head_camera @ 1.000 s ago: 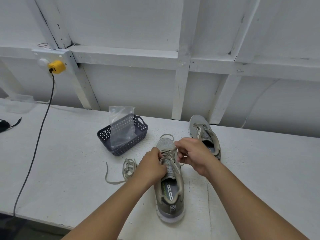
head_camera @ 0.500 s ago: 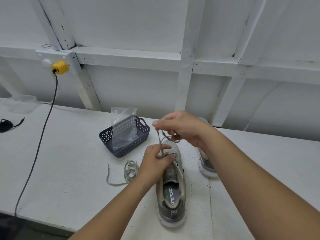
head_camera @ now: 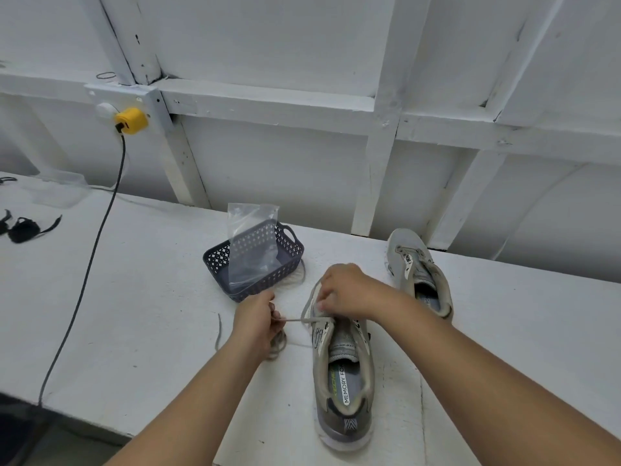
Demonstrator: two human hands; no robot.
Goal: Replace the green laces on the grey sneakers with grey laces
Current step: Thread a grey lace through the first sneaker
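Right hand [head_camera: 346, 292] has dropped onto the sneaker [head_camera: 342, 371]; left hand [head_camera: 257, 319] pulls lace [head_camera: 297, 319] sideways.

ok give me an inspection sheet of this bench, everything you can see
surface: white table, scuffed.
job's things: near sneaker, lace drawn sideways from its eyelets; far sneaker unlaced; loose lace beside it.
clutter: basket holding plastic bag; black item far left.
grippers: left hand pinches the lace; right hand grips at the eyelets.
cables: black cable from yellow plug.
surroundings: white framed wall.
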